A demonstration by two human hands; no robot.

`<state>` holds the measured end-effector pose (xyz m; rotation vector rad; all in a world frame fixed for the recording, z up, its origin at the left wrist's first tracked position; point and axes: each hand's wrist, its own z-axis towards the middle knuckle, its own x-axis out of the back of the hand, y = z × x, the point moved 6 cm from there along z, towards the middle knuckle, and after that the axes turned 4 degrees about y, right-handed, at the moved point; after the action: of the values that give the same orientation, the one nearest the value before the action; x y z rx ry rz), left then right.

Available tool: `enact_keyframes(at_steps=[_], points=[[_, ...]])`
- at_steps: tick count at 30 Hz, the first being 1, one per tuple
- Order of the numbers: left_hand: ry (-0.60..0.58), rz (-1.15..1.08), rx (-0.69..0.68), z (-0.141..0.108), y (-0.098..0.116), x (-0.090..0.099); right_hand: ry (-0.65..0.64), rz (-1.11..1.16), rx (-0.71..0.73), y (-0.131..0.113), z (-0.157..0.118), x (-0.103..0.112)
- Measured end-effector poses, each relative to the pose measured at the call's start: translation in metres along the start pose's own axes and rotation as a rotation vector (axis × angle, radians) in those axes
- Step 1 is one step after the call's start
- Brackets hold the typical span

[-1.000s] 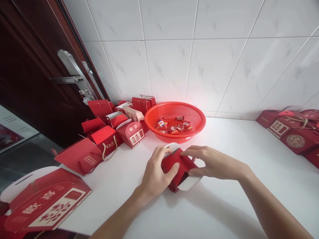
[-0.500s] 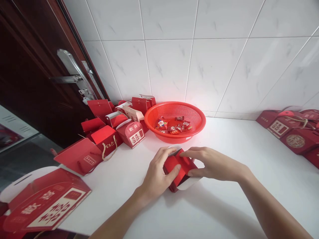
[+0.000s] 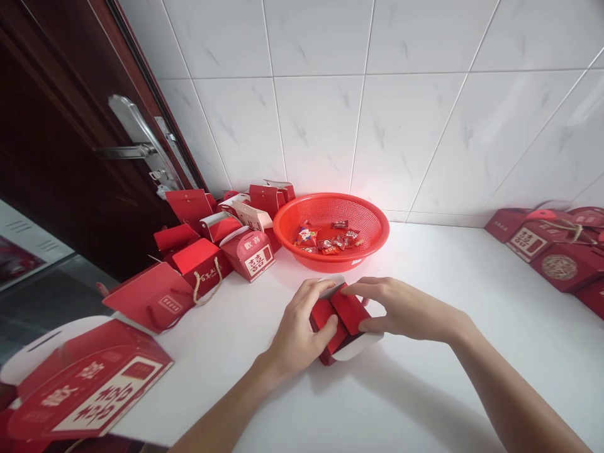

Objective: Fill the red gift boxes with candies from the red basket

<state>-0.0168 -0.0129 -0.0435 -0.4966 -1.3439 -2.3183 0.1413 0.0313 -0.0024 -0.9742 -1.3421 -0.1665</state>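
A small red cardboard gift box [image 3: 343,318] rests on the white tabletop between my hands. Its two red inner flaps are folded inward, and white-lined outer flaps stand out at the far and near ends. My left hand [image 3: 302,324] wraps the box's left side, thumb over the left flap. With fingers and thumb my right hand [image 3: 394,309] grips the right side at the right flap. What lies inside the box is hidden. Just beyond stands a red plastic colander [image 3: 331,264] holding several wrapped candies [image 3: 330,242].
Several red gift boxes [image 3: 248,255] crowd the table's left side, some with raised lids. A larger box [image 3: 89,380] sits at the near left edge. More red boxes [image 3: 559,251] line the far right. A tiled wall [image 3: 425,126] closes the back; a dark door [image 3: 61,94] is left.
My right thumb and fingers have shifted slightly along the right flap, which sits a little more to the right. My left hand keeps its hold.
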Motion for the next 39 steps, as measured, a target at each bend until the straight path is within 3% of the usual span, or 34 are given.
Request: enact_keyframes(at_steps=[9, 20, 39], points=[[0.003, 0.002, -0.012, 0.0013, -0.0001, 0.0015, -0.019, 0.008, -0.007, 0.0017, 0.0002, -0.0009], [0.004, -0.002, 0.001, 0.0007, 0.0016, 0.002, 0.028, 0.064, 0.094, -0.0001, -0.0031, 0.0042], [-0.014, -0.026, -0.012, 0.0002, 0.0016, 0.0009, 0.018, 0.084, 0.09, -0.0009, -0.0034, 0.0048]])
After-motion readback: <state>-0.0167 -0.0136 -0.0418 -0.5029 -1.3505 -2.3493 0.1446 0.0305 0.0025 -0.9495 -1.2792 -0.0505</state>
